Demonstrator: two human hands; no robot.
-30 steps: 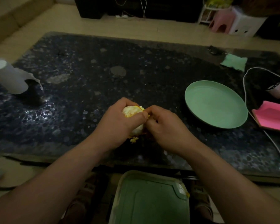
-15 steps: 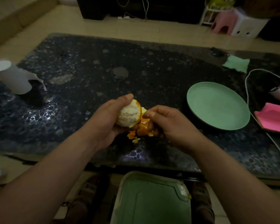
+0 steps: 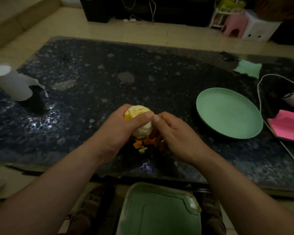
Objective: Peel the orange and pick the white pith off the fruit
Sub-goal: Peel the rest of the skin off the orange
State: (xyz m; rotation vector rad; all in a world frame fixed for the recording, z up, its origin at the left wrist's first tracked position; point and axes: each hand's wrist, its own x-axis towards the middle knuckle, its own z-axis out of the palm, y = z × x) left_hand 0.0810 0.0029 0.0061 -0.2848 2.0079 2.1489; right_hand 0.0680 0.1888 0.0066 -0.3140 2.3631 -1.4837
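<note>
The orange, mostly stripped to pale white pith, is held above the near middle of the dark table. My left hand grips it from the left, thumb laid across its front. My right hand is against its right side, fingers curled, with orange peel hanging under the fruit and beside the palm. Small peel scraps lie on the table below. What the right fingertips pinch is hidden behind the fruit.
An empty green plate sits to the right, with a pink object and a white cable past it. A white paper roll stands far left. A green bin lid is below the table's near edge.
My left hand has turned the orange and its thumb now lies across the front. My right hand has moved back up against the fruit's right side.
</note>
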